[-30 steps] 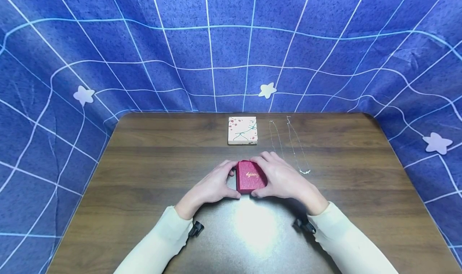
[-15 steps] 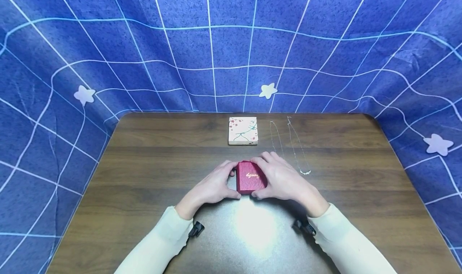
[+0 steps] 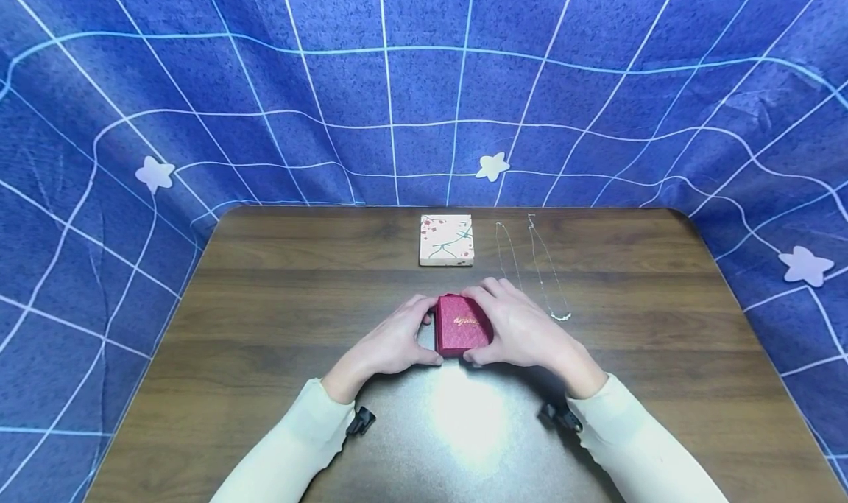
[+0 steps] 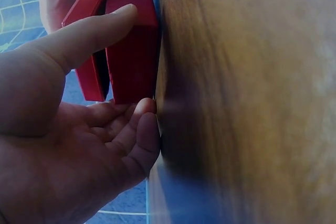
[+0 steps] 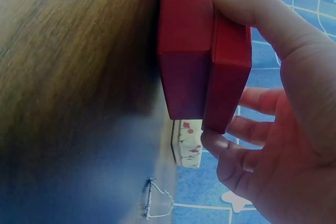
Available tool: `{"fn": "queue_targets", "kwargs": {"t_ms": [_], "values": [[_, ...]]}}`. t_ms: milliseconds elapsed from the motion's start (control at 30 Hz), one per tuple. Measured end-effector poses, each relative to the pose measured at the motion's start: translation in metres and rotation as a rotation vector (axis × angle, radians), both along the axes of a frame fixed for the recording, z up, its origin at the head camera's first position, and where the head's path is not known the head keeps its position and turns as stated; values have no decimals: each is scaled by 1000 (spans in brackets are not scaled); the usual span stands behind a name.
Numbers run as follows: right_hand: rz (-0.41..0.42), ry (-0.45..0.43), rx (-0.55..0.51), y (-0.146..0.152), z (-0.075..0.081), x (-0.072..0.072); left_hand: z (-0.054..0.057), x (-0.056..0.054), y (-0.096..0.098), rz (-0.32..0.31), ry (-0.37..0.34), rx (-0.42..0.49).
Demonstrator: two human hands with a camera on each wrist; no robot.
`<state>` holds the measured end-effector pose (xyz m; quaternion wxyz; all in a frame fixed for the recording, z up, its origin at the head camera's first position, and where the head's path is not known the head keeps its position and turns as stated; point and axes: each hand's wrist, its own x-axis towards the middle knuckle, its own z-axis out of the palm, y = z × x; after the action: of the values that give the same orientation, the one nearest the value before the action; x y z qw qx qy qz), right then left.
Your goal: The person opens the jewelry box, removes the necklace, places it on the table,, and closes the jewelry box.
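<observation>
A small red jewelry box (image 3: 462, 325) with gold lettering on top stands on the table between both hands. My left hand (image 3: 391, 339) holds its lower part, the base (image 4: 134, 64), with the thumb on the near side and the fingers at the far side. My right hand (image 3: 523, 331) grips the lid (image 5: 229, 51) between thumb and fingers. In the left wrist view, a dark wedge-shaped gap shows between lid and base. On the right-hand side the lid (image 4: 90, 80) sits close against the base. The box's inside is hidden.
Behind the hands lies a white square box (image 3: 446, 240) with a floral print. Two thin silver necklaces (image 3: 561, 317) are laid out to its right, one partly hidden by the right hand. A blue gridded cloth (image 3: 424, 83) hangs around the table's back and sides.
The lid and my right hand have shifted very slightly to the right. My left hand has stayed in place, as have the white box and the necklaces.
</observation>
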<state>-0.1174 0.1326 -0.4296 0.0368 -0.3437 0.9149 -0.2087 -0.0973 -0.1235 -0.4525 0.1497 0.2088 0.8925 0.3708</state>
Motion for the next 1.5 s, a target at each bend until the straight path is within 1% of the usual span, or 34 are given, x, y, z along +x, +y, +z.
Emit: {"fn": "queue_targets", "kwargs": {"t_ms": [233, 467, 700, 867, 1167, 1500], "values": [[-12, 28, -1, 4, 1, -1, 1, 1, 0, 16, -16, 7], [1, 43, -2, -1, 5, 0, 2, 0, 0, 19, -8, 5], [14, 52, 6, -4, -1, -2, 0, -1, 0, 22, -6, 3], [19, 62, 2, -5, -2, -2, 2, 0, 0, 25, -10, 7], [30, 64, 23, -7, 0, -2, 3, 0, 0, 27, -12, 9], [31, 43, 35, -9, -2, -3, 3, -1, 0, 23, -8, 29]]}}
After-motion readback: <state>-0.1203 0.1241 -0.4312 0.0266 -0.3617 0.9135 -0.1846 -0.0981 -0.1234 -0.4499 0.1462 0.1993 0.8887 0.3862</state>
